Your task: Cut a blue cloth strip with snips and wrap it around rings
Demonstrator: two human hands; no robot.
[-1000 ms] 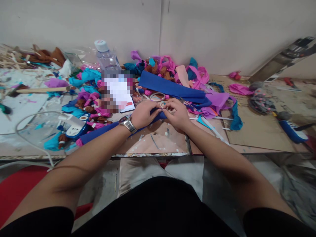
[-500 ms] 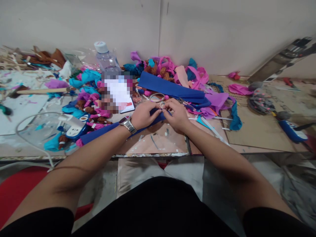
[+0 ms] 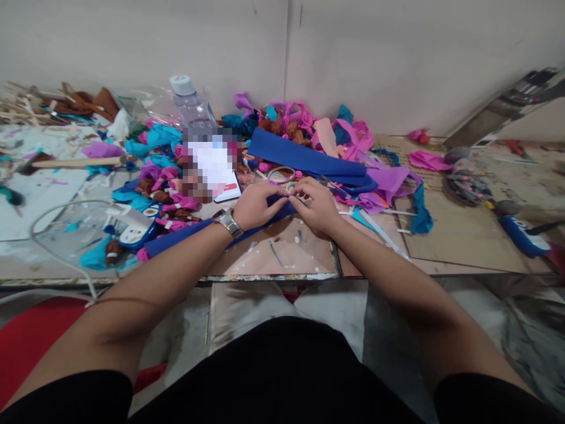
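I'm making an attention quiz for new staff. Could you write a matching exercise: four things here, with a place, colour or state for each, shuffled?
1. front blue strip
2. bottle
3. wristwatch
4. cardboard

A. silver-coloured, being worn
B. brown, lying flat
C. at the fingertips of the left hand and right hand
D. transparent, with a white cap

Pairs: 1-C, 2-D, 3-A, 4-B

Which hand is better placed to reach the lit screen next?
Likely the left hand: it is beside the screen; the right hand lies farther off. Both seem to pinch the blue strip.
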